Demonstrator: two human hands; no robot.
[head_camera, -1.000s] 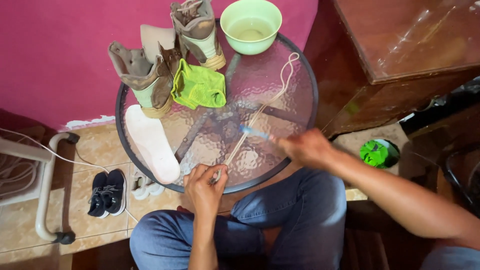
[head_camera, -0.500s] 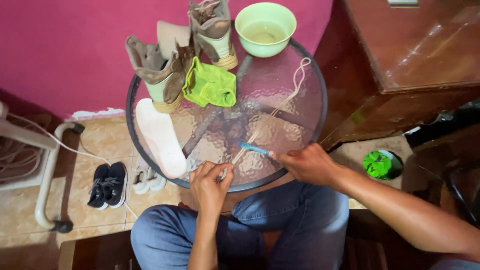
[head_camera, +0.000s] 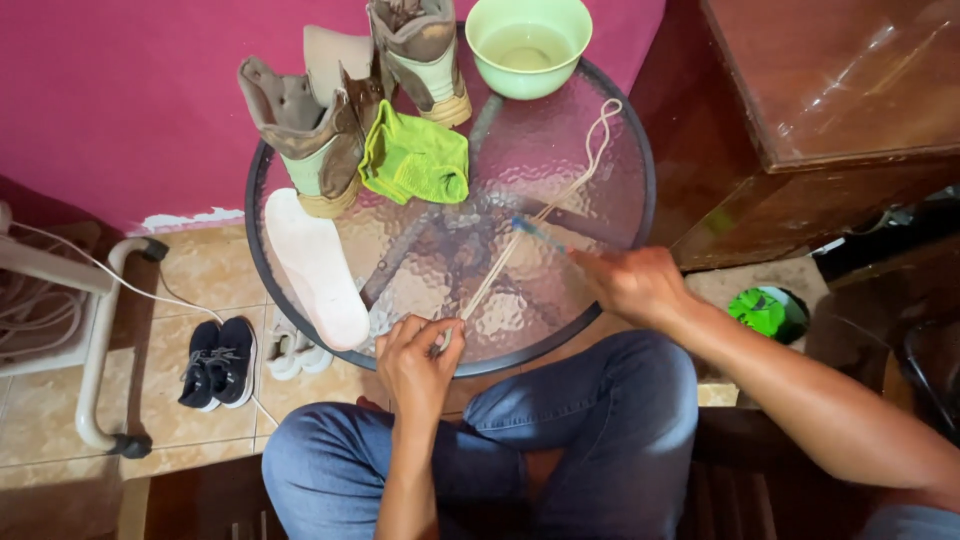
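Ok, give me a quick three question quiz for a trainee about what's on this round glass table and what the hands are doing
1. True or false: the left hand pinches one end of the cream shoelace at the near edge of the glass table.
2. What does the right hand hold? A) a toothbrush B) a pair of scissors C) a spoon
3. Fill in: the green bowl at the far rim holds ____.

Key
1. True.
2. A, a toothbrush with its head against the shoelace.
3. Water; the bowl stands beside the tan boots, the green cloth and the white insole.
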